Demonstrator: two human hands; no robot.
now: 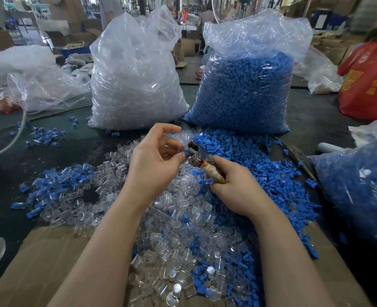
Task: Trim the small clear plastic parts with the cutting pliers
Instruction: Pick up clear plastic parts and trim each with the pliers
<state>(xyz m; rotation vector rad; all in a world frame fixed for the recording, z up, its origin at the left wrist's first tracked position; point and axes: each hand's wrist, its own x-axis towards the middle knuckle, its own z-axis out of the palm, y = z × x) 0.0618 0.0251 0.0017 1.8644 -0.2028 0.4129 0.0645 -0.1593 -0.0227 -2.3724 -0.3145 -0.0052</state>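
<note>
Currently: left hand [155,159] pinches small clear plastic part [182,154] against metal cutting pliers [197,155], gripped by right hand [236,188].

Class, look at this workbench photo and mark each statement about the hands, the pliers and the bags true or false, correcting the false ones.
1. The right hand grips the handles of the cutting pliers. True.
2. The left hand lies flat on the cardboard sheet. False: it is raised, fingertips pinching a small part at the pliers' tip.
3. The bag of clear parts stands left of the bag of blue parts. True.
4. Both bags are tied shut. False: their tops stand open.
5. Only clear parts lie loose on the table. False: loose blue parts lie among the loose clear parts.
</note>
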